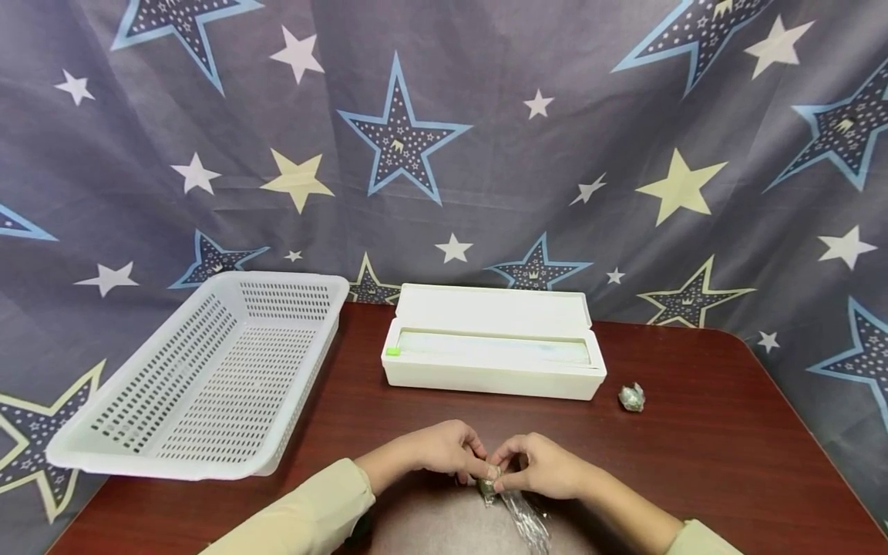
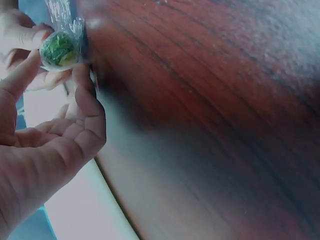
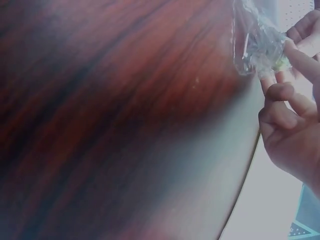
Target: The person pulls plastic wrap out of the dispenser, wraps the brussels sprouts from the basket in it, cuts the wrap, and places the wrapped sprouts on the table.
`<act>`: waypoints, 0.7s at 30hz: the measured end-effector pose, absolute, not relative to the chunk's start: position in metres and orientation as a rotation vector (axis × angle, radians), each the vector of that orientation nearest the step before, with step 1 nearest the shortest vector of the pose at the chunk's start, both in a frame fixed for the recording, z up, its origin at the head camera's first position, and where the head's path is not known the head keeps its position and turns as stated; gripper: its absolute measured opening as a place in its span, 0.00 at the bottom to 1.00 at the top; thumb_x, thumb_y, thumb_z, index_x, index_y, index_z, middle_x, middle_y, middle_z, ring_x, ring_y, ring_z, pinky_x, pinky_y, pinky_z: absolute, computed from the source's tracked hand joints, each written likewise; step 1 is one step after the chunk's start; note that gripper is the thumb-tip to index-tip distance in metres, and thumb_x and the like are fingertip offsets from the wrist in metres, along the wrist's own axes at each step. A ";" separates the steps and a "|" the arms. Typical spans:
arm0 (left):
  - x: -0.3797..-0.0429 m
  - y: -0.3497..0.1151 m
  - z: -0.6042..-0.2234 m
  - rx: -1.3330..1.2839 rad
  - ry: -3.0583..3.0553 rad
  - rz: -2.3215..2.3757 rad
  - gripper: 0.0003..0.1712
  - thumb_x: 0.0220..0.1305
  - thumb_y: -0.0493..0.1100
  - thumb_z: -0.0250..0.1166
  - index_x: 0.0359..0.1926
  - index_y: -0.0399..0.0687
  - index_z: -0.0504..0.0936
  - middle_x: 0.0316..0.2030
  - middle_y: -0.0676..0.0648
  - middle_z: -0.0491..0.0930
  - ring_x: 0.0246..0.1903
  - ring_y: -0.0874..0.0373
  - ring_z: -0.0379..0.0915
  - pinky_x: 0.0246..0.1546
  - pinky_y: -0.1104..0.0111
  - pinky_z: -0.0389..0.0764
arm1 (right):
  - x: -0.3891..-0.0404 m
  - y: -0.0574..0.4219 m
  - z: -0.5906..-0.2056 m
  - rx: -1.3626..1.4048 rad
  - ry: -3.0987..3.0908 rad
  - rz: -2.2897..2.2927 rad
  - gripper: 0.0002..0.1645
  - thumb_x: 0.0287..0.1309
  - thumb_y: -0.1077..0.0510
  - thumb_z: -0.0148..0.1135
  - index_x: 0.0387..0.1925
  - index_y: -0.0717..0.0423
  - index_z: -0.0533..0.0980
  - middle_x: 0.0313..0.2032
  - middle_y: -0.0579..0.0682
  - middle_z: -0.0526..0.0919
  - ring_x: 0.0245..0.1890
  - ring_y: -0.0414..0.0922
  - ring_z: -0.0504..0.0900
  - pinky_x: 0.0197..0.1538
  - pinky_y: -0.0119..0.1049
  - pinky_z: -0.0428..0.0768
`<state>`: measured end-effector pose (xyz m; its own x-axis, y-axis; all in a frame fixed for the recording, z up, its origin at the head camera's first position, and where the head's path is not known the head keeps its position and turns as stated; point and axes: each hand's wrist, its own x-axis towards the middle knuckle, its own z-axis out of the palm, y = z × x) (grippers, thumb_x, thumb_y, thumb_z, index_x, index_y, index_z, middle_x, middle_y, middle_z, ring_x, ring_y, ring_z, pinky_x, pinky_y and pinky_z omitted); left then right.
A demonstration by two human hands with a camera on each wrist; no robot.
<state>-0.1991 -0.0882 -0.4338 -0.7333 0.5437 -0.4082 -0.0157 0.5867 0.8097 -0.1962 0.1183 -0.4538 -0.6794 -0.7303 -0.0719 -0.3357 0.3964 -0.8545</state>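
Observation:
Near the table's front edge both hands meet over a small green round thing (image 1: 488, 487) wrapped in clear plastic film. My left hand (image 1: 444, 449) pinches it from the left with thumb and fingertips. From the other side my right hand (image 1: 544, 467) pinches the same bundle. A crumpled tail of plastic film (image 1: 527, 524) trails from it toward the front. The left wrist view shows the green, leafy-looking ball (image 2: 59, 50) through the film, between the fingertips of both hands. In the right wrist view the loose film (image 3: 252, 42) hides most of it.
A white plastic-wrap dispenser box (image 1: 492, 381), lid raised and a green slider at its left, stands behind the hands. Right of it lies another small film-wrapped ball (image 1: 632, 398). A white perforated basket (image 1: 287, 432) occupies the left side. A star-patterned curtain (image 1: 458, 200) hangs behind.

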 end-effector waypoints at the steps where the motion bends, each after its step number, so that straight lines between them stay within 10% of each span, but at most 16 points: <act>1: -0.200 -0.089 -0.434 0.418 2.160 1.117 0.12 0.55 0.45 0.68 0.32 0.39 0.81 0.23 0.40 0.83 0.20 0.57 0.78 0.23 0.69 0.77 | -0.197 0.118 -0.454 -0.911 2.226 -1.213 0.13 0.49 0.54 0.70 0.37 0.54 0.80 0.31 0.44 0.83 0.33 0.31 0.76 0.37 0.27 0.75; 21: -0.201 -0.088 -0.443 0.367 2.118 1.317 0.08 0.50 0.38 0.71 0.28 0.37 0.81 0.21 0.48 0.81 0.19 0.65 0.71 0.21 0.75 0.71 | -0.201 0.120 -0.457 -0.846 2.315 -1.377 0.18 0.46 0.59 0.70 0.41 0.54 0.76 0.37 0.53 0.81 0.22 0.31 0.69 0.25 0.26 0.70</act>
